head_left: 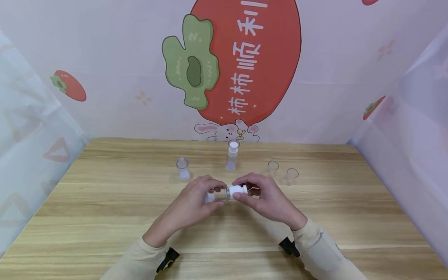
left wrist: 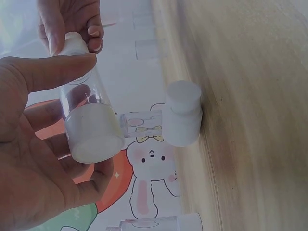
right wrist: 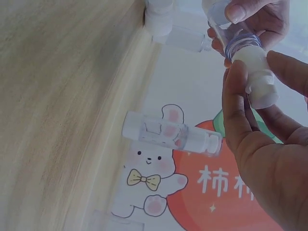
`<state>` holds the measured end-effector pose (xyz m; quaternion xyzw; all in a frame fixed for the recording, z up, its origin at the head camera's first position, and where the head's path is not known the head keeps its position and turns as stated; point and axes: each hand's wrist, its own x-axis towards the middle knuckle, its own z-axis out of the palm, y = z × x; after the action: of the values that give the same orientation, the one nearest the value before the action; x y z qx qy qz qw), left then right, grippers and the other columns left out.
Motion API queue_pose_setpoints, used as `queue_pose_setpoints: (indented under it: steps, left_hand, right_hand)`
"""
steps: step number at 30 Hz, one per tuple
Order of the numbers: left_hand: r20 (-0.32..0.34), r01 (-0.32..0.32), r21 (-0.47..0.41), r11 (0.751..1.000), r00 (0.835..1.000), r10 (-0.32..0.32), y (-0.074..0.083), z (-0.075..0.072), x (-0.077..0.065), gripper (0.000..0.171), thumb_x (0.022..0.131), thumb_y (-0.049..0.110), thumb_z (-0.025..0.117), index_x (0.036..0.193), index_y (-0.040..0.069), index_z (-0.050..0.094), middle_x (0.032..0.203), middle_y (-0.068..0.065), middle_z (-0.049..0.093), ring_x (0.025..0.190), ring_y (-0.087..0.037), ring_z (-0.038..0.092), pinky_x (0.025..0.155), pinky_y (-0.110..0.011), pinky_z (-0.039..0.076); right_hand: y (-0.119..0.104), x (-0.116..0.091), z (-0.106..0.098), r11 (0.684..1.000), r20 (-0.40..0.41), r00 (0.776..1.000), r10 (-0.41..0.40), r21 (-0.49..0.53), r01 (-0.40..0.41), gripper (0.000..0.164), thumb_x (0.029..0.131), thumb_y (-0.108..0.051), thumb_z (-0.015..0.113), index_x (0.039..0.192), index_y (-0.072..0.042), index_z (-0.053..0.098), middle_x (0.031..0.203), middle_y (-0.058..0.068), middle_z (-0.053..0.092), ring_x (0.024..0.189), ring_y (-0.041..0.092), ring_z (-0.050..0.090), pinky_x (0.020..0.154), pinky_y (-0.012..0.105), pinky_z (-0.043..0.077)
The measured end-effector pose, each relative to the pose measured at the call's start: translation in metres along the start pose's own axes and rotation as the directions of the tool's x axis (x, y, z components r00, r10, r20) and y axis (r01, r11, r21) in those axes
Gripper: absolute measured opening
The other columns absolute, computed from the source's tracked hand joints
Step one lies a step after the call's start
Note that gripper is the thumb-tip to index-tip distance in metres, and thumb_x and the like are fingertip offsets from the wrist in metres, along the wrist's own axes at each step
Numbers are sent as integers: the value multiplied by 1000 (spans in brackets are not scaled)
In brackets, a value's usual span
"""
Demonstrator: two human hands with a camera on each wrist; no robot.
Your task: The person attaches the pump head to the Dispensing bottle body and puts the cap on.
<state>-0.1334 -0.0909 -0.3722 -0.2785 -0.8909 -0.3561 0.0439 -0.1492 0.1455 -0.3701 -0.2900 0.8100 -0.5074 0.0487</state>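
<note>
In the head view my left hand (head_left: 197,200) holds a small clear bottle (head_left: 220,195) lying sideways, thumb on the near side and fingers on the far side. The left wrist view shows the bottle's wide white base (left wrist: 95,136). My right hand (head_left: 267,198) pinches the white pump top (head_left: 238,190) at the bottle's neck end between thumb and fingers. In the right wrist view this stepped white top (right wrist: 257,77) lines up with the bottle's clear rim (right wrist: 243,43). Part of the bottle is hidden behind the left fingers.
Behind the hands stands a clear bottle with a white top (head_left: 231,155). A clear bottle with white at its bottom (head_left: 183,171) stands left of it. Toward the right are two clear caps (head_left: 272,167), their rims facing up. A printed cloth (head_left: 122,77) hangs behind the wooden table (head_left: 115,194).
</note>
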Motion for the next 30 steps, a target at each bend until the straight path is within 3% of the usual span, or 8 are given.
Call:
queue_pose_setpoints:
  steps: [12, 19, 23, 27, 30]
  left_hand:
    - [-49, 1, 38, 999, 999, 1, 5, 3, 0, 37, 79, 13, 88, 113, 11, 74, 96, 4, 66, 90, -16, 59, 78, -34, 50]
    - [-55, 0, 33, 999, 998, 2, 5, 4, 0, 36, 79, 11, 88, 113, 11, 74, 96, 4, 66, 90, -15, 59, 78, -34, 51]
    - [-61, 7, 20, 1000, 998, -6, 4, 3, 0, 37, 78, 12, 88, 112, 11, 74, 96, 4, 65, 89, -15, 59, 78, -34, 51]
    - [-68, 19, 7, 1000, 998, -18, 3, 1, 0, 37, 77, 12, 89, 111, 12, 74, 95, 5, 65, 89, -15, 59, 78, -35, 51]
    - [-66, 16, 2, 1000, 998, -16, 3, 0, 0, 36, 78, 11, 89, 111, 12, 74, 94, 5, 65, 89, -15, 60, 78, -35, 51]
  right_hand:
    - [-1, 1, 2, 992, -23, 992, 126, -3, -126, 14, 100, -22, 67, 102, -8, 70, 76, 6, 66, 67, 34, 67, 58, 32, 55]
    - [-1, 2, 2, 989, -28, 989, 146, 15, -145, 17, 102, -22, 64, 102, -6, 68, 74, 6, 66, 65, 34, 66, 56, 36, 56]
    - [-1, 1, -3, 996, -31, 996, 87, -32, -88, 20, 97, -22, 71, 111, -8, 67, 87, 2, 69, 75, 26, 68, 66, 33, 58]
    - [0, -1, -9, 997, -27, 999, -28, -75, 26, 39, 86, -12, 82, 121, -11, 65, 107, -1, 68, 89, 20, 68, 79, 33, 58]
    - [2, -1, -10, 995, -10, 996, -86, -56, 85, 44, 83, -5, 83, 123, -11, 65, 114, 0, 67, 91, 21, 68, 81, 35, 59]
